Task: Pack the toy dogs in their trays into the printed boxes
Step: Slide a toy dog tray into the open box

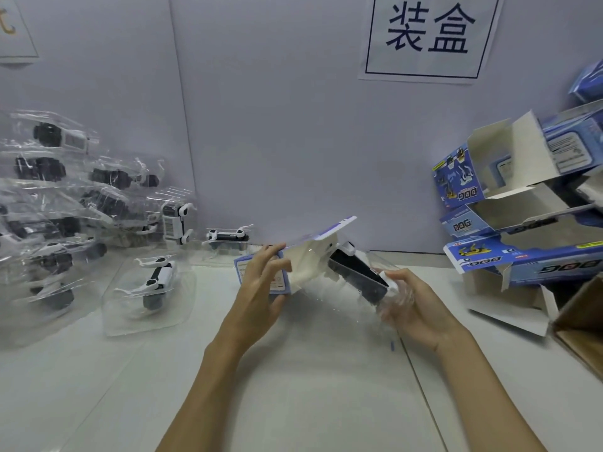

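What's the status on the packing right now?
Left hand grips printed box. Right hand holds tray with dog, partly in box mouth. Nothing blocking.

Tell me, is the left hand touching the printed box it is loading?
Touching. The head view shows the left hand with its fingers and thumb curled round the end of the printed box, with no gap.
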Demonstrator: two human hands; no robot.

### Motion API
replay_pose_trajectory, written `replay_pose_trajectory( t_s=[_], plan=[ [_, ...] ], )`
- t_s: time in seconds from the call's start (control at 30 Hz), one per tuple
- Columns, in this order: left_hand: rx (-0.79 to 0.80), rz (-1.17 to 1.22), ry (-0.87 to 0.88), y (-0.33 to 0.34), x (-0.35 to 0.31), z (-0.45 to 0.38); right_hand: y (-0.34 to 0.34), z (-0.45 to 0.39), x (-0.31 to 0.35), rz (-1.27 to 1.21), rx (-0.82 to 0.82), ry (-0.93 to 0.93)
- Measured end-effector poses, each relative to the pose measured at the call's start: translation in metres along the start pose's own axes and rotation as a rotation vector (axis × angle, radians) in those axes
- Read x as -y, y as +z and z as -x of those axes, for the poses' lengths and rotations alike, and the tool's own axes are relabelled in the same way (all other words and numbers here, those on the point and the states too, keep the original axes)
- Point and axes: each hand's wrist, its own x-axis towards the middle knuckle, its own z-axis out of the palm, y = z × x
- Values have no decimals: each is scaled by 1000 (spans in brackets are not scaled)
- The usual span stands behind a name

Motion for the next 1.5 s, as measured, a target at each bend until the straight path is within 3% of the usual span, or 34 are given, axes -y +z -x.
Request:
replay_pose_trajectory(
  t_s=[0.33,0.5,0.6,0.67,0.77,0.83,0.9,1.0,1.1,1.2,1.3,1.37,1.5],
  plan=[
    [76,-280,144,20,-18,0,12,-8,-11,99,-234,-38],
    [21,-351,236,25,-30,-4,41,-7,-14,-136,-214,-119],
    [4,-292,145,27,-32,-3,51,0,-9,-417,-114,-230],
    [-6,-227,69,27,-32,-3,61,-1,-13,-240,-164,-323],
    [-19,-184,45,29,-34,-4,90,-4,-42,415,-461,-595],
    [-49,-143,52,30,-37,-4,102,-9,-61,695,-488,-736],
    [-93,-101,32,31,-37,-4,103,-15,-70,850,-457,-731],
    [-121,-112,-15,27,-36,-4,96,-17,-65,862,-383,-570],
    [-41,-134,35,24,-37,-5,85,-12,-59,927,-400,-507],
    [-37,-120,72,20,-36,-7,86,-6,-51,827,-400,-679],
    [-132,38,-8,12,-36,-10,84,-1,-39,758,-427,-921],
    [-176,191,-55,7,-39,-13,82,2,-31,727,-412,-964],
    [-100,426,-234,0,-48,-18,81,8,-23,694,-325,-930]
  ],
)
